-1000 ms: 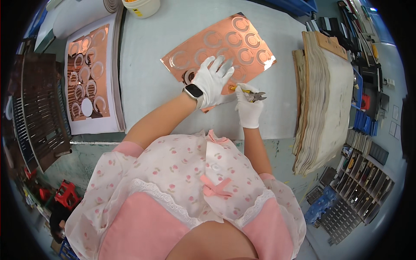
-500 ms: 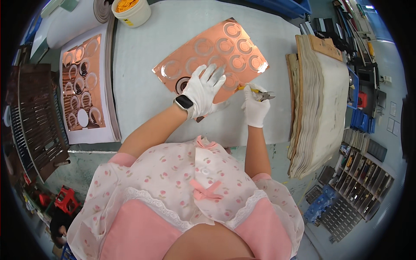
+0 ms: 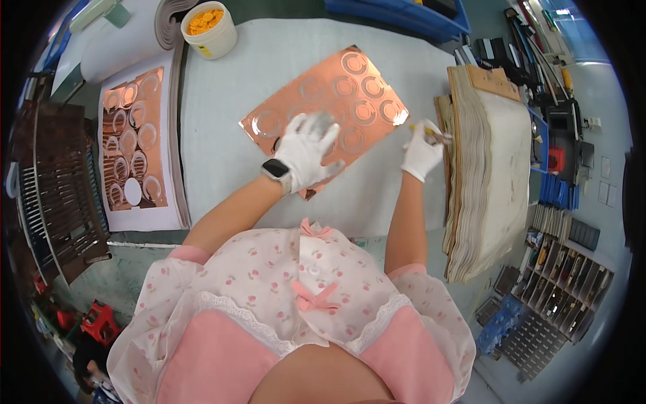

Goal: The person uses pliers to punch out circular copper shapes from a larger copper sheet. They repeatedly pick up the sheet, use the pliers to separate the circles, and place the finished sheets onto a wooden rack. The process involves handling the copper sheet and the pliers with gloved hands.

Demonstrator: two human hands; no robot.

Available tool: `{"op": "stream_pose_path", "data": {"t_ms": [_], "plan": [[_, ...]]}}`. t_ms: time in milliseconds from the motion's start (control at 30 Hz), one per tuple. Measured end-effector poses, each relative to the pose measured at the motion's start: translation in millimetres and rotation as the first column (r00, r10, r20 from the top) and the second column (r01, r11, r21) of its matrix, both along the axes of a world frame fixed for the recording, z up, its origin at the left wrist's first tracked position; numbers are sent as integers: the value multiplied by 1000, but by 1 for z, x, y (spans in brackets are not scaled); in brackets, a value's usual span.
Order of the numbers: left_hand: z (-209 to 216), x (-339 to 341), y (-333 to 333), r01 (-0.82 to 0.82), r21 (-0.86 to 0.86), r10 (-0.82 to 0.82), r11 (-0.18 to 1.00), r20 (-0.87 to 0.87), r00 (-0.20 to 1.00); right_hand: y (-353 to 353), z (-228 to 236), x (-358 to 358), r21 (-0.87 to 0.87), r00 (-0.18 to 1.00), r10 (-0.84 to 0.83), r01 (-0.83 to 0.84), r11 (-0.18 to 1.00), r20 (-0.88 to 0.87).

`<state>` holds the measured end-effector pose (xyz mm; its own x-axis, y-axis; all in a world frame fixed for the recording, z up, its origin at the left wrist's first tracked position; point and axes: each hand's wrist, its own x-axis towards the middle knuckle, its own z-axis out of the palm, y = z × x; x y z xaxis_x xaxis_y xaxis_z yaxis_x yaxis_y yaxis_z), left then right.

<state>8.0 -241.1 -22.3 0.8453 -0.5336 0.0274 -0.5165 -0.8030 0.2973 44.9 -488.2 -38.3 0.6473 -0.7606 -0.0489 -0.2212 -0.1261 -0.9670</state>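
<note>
A copper sheet stamped with ring shapes lies tilted on the grey table. My left hand, in a white glove with a dark watch at the wrist, presses flat on the sheet's near edge, fingers spread. My right hand, also gloved, is off the sheet's right edge and holds a small tool with a yellowish handle, raised next to a tall stack of sheets.
A second copper sheet with rings cut out rests on white paper at the left. A white tub of yellow pieces stands at the back. Dark racks sit far left; blue bins and part trays crowd the right.
My right hand with the tool has moved right, away from the sheet toward the stack. My left hand has stayed pressed on the sheet's near edge.
</note>
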Motion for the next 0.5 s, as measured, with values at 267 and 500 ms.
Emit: {"op": "stream_pose_path", "data": {"t_ms": [267,500], "plan": [[-19,-6,131,-801,-392,709,453,-386,590,-23,31,-57,93,964,140,-121,988,-228],[2,9,126,-976,-202,96,-86,-976,193,-29,7,-55,195,995,79,-66,979,-59]]}}
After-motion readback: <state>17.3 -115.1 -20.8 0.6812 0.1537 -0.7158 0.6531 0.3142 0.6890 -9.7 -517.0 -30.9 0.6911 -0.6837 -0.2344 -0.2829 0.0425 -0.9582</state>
